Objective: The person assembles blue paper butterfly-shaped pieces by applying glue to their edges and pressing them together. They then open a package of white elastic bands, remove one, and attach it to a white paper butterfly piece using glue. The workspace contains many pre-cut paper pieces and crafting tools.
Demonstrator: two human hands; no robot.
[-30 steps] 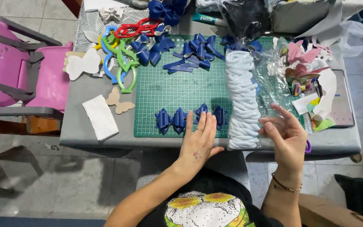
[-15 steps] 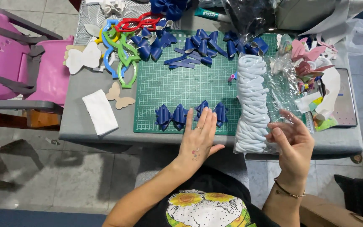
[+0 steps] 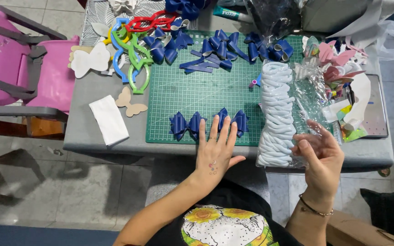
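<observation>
At the far left a pink plastic chair stands beside the grey table. On the table lie a flat white butterfly cut-out, a folded white cloth and a small tan butterfly shape, with looping green, blue and red foam outlines just above. The green cutting mat, gridded and matte, carries two glossy dark blue bows at its near edge: the left bow lies free, and the right bow sits just beyond the fingertips of the left hand. That hand lies palm down, fingers spread and straight, gripping nothing, its forearm reaching up from the lower left. More blue bows and strips crowd the mat's far edge. To the right, a clear crinkled plastic bag holds a stack of pale blue looped bands. The right hand is raised with fingers curled, pinching the bag's near edge. Pink and white scraps lie beyond.
</observation>
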